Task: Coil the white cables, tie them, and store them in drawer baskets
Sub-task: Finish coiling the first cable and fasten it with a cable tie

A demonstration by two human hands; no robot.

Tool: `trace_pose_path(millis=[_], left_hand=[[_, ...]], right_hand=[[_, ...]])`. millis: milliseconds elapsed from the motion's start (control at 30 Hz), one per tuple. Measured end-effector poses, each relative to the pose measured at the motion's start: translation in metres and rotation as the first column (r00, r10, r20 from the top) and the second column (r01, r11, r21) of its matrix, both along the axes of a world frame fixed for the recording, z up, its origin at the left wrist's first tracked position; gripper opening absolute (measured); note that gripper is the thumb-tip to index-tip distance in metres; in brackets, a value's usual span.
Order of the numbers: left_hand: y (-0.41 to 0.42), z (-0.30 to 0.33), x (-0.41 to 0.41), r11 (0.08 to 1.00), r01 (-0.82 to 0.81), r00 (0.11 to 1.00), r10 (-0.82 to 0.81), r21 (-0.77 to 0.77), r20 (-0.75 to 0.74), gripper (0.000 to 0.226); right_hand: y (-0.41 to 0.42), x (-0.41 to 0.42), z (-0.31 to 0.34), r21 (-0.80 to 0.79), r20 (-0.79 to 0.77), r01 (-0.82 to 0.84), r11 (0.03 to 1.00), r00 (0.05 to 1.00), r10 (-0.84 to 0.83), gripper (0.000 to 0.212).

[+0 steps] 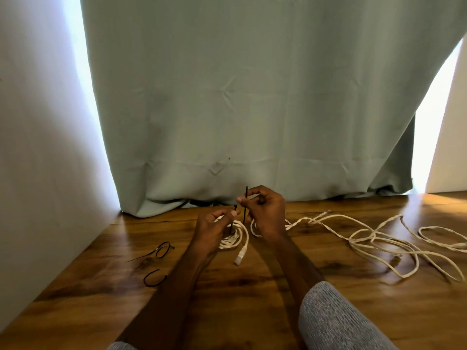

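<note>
single view, head-worn wide-angle camera. looks forward and down over a wooden floor (252,311) toward a hanging green curtain (252,97) straight ahead. both forearms enter from the bottom edge; the hands sit near, just below frame centre. strong bowing at the edges. a white wall (38,147) closes the left side.

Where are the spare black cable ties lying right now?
In the head view, two looped black cable ties lie on the wooden floor to the left of the left hand, near the white wall, apart from the coiled white cable.
</note>
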State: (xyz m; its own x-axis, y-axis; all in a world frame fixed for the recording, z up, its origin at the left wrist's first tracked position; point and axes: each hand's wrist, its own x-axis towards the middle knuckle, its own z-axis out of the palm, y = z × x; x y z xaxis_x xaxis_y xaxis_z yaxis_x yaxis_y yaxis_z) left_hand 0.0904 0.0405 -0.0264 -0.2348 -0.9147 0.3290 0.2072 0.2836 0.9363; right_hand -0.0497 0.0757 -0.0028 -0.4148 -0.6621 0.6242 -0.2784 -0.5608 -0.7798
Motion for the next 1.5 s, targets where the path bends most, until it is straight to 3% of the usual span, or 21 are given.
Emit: trace_pose_path(millis=[167,300,533,800,1133,1500], left_hand=[[0.006,0.008,0.001,0.998,0.048,0.997,-0.047,0.027,-0.055,0.02],[0.007,0.008,0.006,0.995,0.098,0.992,-0.095,0.031,-0.089,0.014],[0.013,0.013,0.006,0.995,0.095,0.992,-0.093,0.028,-0.082,0.013],[0.011,0.013,0.009,0.994,0.089,0.992,-0.084,0.062,-0.092,0.014],[0.016,0.02,0.011,0.995,0.075,0.992,-0.069,0.059,-0.101,0.016],[0.018,0.023,0.01,0.992,0.09,0.987,-0.077,0.087,-0.144,0.019]], right_hand=[[-0.001,0.001,-0.001,-0.004,-0.039,-0.039,0.999,0.998,0.039,0.013],[-0.002,0.001,0.0,0.015,-0.05,-0.086,0.996,0.995,0.086,0.012],[-0.005,-0.001,-0.005,0.059,-0.218,-0.077,0.995,0.972,0.088,0.014],[0.002,0.005,-0.003,-0.03,-0.067,-0.135,0.99,0.989,0.132,0.01],[0.004,0.011,-0.008,-0.068,-0.119,-0.111,0.991,0.988,0.103,0.01],[0.005,0.016,-0.009,-0.088,-0.078,-0.122,0.989,0.99,0.115,0.013]])
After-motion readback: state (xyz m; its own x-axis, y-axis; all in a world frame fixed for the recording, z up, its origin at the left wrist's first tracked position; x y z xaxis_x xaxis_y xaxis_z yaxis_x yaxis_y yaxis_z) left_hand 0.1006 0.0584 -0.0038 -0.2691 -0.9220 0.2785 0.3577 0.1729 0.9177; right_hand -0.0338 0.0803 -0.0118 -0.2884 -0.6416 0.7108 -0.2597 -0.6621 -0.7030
